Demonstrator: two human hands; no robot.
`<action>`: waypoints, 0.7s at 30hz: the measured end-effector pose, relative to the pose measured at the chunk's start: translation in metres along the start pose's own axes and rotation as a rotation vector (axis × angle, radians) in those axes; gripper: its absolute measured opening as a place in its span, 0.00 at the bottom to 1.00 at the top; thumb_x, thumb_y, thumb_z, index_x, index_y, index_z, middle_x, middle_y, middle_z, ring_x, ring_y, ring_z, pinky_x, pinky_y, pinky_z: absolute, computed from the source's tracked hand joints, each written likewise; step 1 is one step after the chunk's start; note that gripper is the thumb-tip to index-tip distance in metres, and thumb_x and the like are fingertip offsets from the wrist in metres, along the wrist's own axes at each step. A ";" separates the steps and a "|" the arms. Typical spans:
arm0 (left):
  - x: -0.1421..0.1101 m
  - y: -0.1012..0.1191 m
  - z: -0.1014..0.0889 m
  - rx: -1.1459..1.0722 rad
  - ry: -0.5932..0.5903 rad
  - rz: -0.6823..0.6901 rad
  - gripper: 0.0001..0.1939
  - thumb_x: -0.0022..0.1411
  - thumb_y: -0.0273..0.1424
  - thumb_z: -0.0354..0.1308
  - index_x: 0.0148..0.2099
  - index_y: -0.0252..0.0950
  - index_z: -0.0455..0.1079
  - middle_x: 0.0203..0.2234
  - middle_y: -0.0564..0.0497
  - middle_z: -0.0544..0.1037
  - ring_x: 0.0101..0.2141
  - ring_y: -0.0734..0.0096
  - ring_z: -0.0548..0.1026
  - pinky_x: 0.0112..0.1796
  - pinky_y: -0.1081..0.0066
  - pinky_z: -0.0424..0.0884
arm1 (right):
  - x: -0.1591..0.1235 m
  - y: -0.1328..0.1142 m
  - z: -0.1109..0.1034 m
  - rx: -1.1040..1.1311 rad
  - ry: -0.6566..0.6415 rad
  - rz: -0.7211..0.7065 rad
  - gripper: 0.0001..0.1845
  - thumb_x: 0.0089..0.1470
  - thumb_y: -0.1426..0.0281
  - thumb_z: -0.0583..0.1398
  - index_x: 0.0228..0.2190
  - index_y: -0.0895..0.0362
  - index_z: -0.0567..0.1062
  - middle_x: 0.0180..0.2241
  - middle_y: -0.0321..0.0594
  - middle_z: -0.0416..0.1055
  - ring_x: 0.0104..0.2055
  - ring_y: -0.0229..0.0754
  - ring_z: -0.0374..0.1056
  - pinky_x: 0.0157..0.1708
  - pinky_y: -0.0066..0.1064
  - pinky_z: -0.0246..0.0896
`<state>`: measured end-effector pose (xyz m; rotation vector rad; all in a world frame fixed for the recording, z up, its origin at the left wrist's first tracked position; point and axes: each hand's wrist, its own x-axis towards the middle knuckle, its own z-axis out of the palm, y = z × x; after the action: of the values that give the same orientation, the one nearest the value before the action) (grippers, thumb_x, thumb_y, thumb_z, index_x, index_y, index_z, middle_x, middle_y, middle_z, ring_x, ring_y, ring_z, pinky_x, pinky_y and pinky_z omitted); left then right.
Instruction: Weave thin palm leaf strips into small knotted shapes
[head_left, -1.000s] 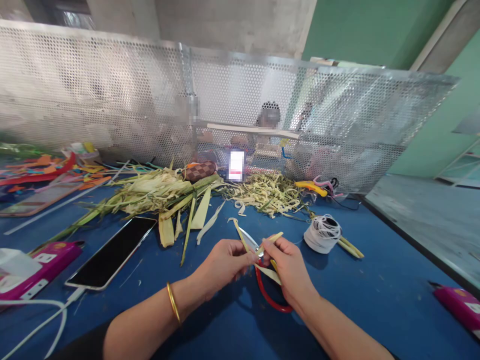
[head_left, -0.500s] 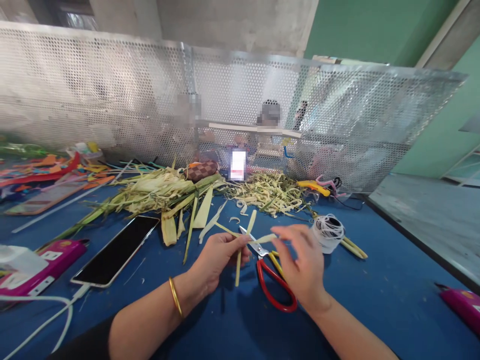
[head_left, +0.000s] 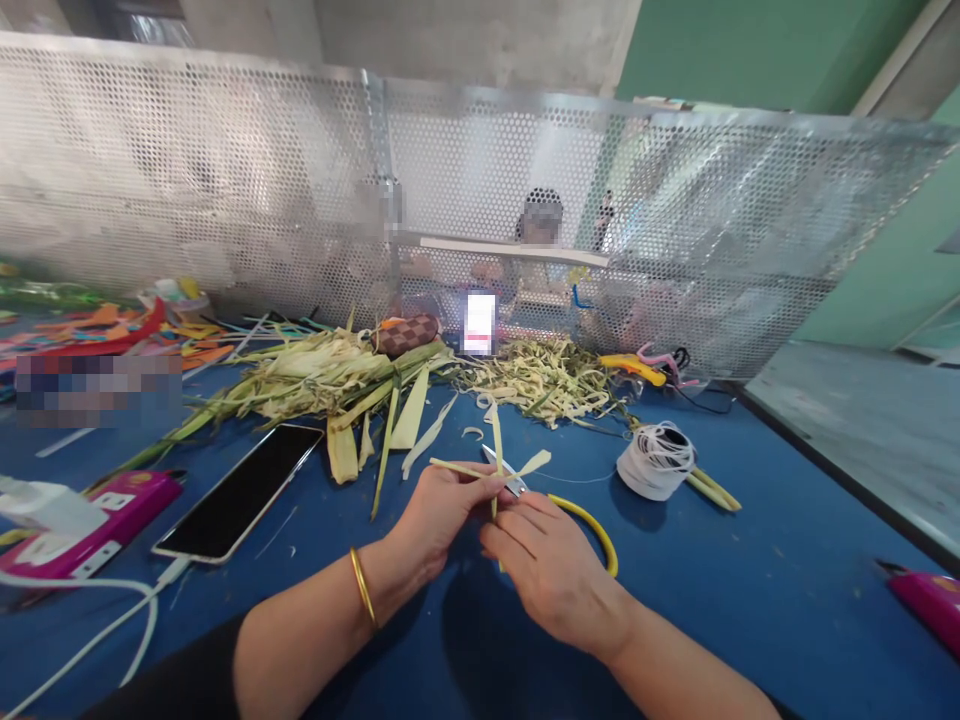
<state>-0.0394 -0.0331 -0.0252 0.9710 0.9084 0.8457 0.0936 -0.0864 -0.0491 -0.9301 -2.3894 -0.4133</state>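
Pale yellow-green leaf strips [head_left: 498, 440] cross one another between my hands above the table. My left hand [head_left: 442, 510], with a gold bangle at the wrist, pinches them at the crossing, thumb on top. My right hand [head_left: 551, 565] is closed just below, its fingers curled around the lower end of the upright strip; its thumb is hidden. A wider strip end [head_left: 536, 462] sticks out to the right. Behind the hands are scissors [head_left: 514, 487], blades pointing up and left. Their yellow handle [head_left: 606, 535] shows beside my right hand, which hides the rest.
A spool of white cord [head_left: 655, 470] stands at right. Leaf piles [head_left: 300, 380] and shredded strips [head_left: 551, 385] lie ahead, before a perforated metal screen [head_left: 480, 150] with people behind. At left are a phone [head_left: 240, 495] on a cable and a magenta power strip [head_left: 142, 510].
My right hand, fingers spread half a second ago, has come down and left and closed at the upright strip's lower end, covering the red scissors handle. My left hand still holds the crossing.
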 end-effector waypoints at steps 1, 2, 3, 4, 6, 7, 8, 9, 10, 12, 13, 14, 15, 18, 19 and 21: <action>0.000 0.000 0.000 0.012 0.005 0.005 0.08 0.42 0.29 0.66 0.27 0.30 0.74 0.20 0.50 0.76 0.24 0.74 0.71 0.30 0.74 0.68 | 0.000 -0.001 0.000 0.007 0.000 0.003 0.11 0.61 0.74 0.50 0.32 0.60 0.71 0.27 0.41 0.69 0.33 0.42 0.64 0.36 0.36 0.57; 0.000 0.001 -0.001 0.026 0.006 0.008 0.08 0.42 0.29 0.66 0.27 0.31 0.73 0.20 0.50 0.76 0.24 0.74 0.71 0.30 0.73 0.68 | 0.000 -0.002 -0.001 0.016 0.000 0.005 0.11 0.61 0.75 0.50 0.33 0.60 0.72 0.27 0.41 0.69 0.33 0.42 0.64 0.36 0.36 0.57; 0.000 0.001 -0.001 0.042 0.001 0.013 0.08 0.43 0.30 0.66 0.26 0.31 0.73 0.20 0.50 0.76 0.24 0.74 0.71 0.30 0.73 0.68 | 0.000 -0.001 -0.003 0.024 0.004 0.003 0.11 0.61 0.75 0.49 0.35 0.60 0.72 0.27 0.41 0.70 0.33 0.42 0.65 0.36 0.36 0.57; 0.000 0.003 -0.002 0.059 -0.005 0.022 0.09 0.43 0.31 0.66 0.26 0.31 0.73 0.20 0.50 0.76 0.24 0.73 0.71 0.30 0.73 0.67 | 0.000 0.000 -0.004 0.028 0.015 -0.001 0.12 0.61 0.76 0.48 0.39 0.60 0.71 0.29 0.41 0.71 0.34 0.42 0.65 0.37 0.36 0.58; 0.000 0.005 -0.003 0.092 -0.025 0.040 0.10 0.43 0.33 0.66 0.27 0.31 0.73 0.21 0.50 0.76 0.24 0.74 0.71 0.29 0.73 0.67 | -0.002 0.006 -0.008 -0.003 0.090 0.049 0.16 0.61 0.77 0.48 0.49 0.61 0.67 0.34 0.44 0.72 0.37 0.42 0.66 0.41 0.37 0.58; 0.000 0.007 -0.004 0.104 -0.034 0.043 0.11 0.44 0.35 0.66 0.28 0.31 0.73 0.21 0.51 0.75 0.24 0.74 0.70 0.29 0.73 0.66 | -0.002 0.010 -0.010 -0.035 0.145 0.125 0.17 0.61 0.75 0.49 0.51 0.61 0.65 0.37 0.46 0.72 0.39 0.44 0.66 0.43 0.38 0.58; -0.001 0.009 -0.004 0.111 -0.038 0.038 0.12 0.45 0.36 0.65 0.29 0.31 0.73 0.20 0.51 0.74 0.24 0.74 0.70 0.28 0.74 0.66 | -0.003 0.014 -0.011 -0.067 0.193 0.229 0.18 0.61 0.72 0.50 0.52 0.60 0.64 0.40 0.48 0.72 0.41 0.45 0.66 0.44 0.40 0.58; -0.001 0.010 -0.005 0.112 -0.040 0.024 0.13 0.46 0.38 0.64 0.29 0.31 0.73 0.20 0.51 0.74 0.23 0.74 0.70 0.28 0.74 0.66 | -0.004 0.018 -0.012 -0.081 0.218 0.345 0.17 0.61 0.69 0.52 0.51 0.59 0.66 0.40 0.49 0.71 0.42 0.47 0.66 0.44 0.41 0.57; -0.002 0.011 -0.005 0.106 -0.042 0.007 0.14 0.48 0.39 0.63 0.28 0.31 0.72 0.20 0.51 0.73 0.23 0.74 0.70 0.28 0.73 0.66 | -0.004 0.021 -0.013 -0.062 0.209 0.453 0.16 0.60 0.66 0.52 0.48 0.58 0.68 0.40 0.49 0.71 0.42 0.48 0.66 0.43 0.41 0.57; -0.002 0.012 -0.004 0.069 -0.052 -0.029 0.17 0.51 0.42 0.59 0.29 0.31 0.71 0.20 0.51 0.72 0.22 0.74 0.70 0.27 0.73 0.66 | -0.005 0.026 -0.013 0.074 0.091 0.613 0.13 0.61 0.63 0.52 0.39 0.56 0.72 0.35 0.44 0.73 0.38 0.46 0.67 0.40 0.38 0.58; -0.002 0.012 -0.004 0.048 -0.058 -0.046 0.18 0.53 0.43 0.58 0.31 0.31 0.71 0.20 0.51 0.72 0.23 0.74 0.70 0.27 0.73 0.67 | -0.005 0.027 -0.013 0.160 0.018 0.669 0.13 0.61 0.63 0.51 0.35 0.55 0.72 0.31 0.41 0.73 0.35 0.44 0.67 0.37 0.35 0.58; -0.002 0.011 -0.004 0.035 -0.067 -0.060 0.18 0.53 0.44 0.57 0.32 0.31 0.71 0.21 0.52 0.71 0.22 0.75 0.70 0.27 0.73 0.67 | -0.005 0.027 -0.012 0.233 -0.041 0.717 0.14 0.61 0.63 0.50 0.31 0.55 0.72 0.27 0.38 0.72 0.31 0.42 0.66 0.34 0.33 0.57; -0.001 0.010 -0.004 0.037 -0.080 -0.071 0.18 0.53 0.44 0.57 0.33 0.31 0.71 0.21 0.53 0.71 0.22 0.76 0.69 0.26 0.73 0.67 | -0.005 0.027 -0.011 0.284 -0.078 0.757 0.15 0.61 0.63 0.50 0.28 0.54 0.71 0.24 0.36 0.70 0.30 0.41 0.65 0.31 0.31 0.56; 0.002 0.003 -0.005 0.118 -0.117 -0.059 0.18 0.48 0.42 0.62 0.33 0.32 0.70 0.19 0.56 0.68 0.18 0.79 0.66 0.23 0.75 0.66 | -0.004 0.022 -0.009 0.334 -0.098 0.799 0.16 0.61 0.63 0.50 0.25 0.54 0.67 0.21 0.35 0.67 0.29 0.41 0.63 0.29 0.29 0.53; 0.003 0.001 -0.005 0.153 -0.126 -0.042 0.17 0.47 0.41 0.63 0.33 0.32 0.69 0.19 0.57 0.67 0.17 0.80 0.65 0.22 0.76 0.65 | -0.003 0.020 -0.009 0.347 -0.093 0.794 0.16 0.60 0.63 0.50 0.24 0.54 0.67 0.21 0.35 0.67 0.28 0.40 0.62 0.29 0.29 0.52; 0.004 -0.001 -0.005 0.209 -0.125 -0.011 0.17 0.47 0.42 0.63 0.33 0.32 0.69 0.18 0.57 0.67 0.16 0.81 0.64 0.19 0.77 0.62 | -0.002 0.016 -0.009 0.383 -0.072 0.779 0.16 0.60 0.64 0.50 0.22 0.54 0.66 0.21 0.35 0.66 0.27 0.39 0.61 0.28 0.28 0.51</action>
<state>-0.0424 -0.0284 -0.0283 1.1850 0.9060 0.6817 0.1095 -0.0800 -0.0411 -1.5718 -1.8557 0.3626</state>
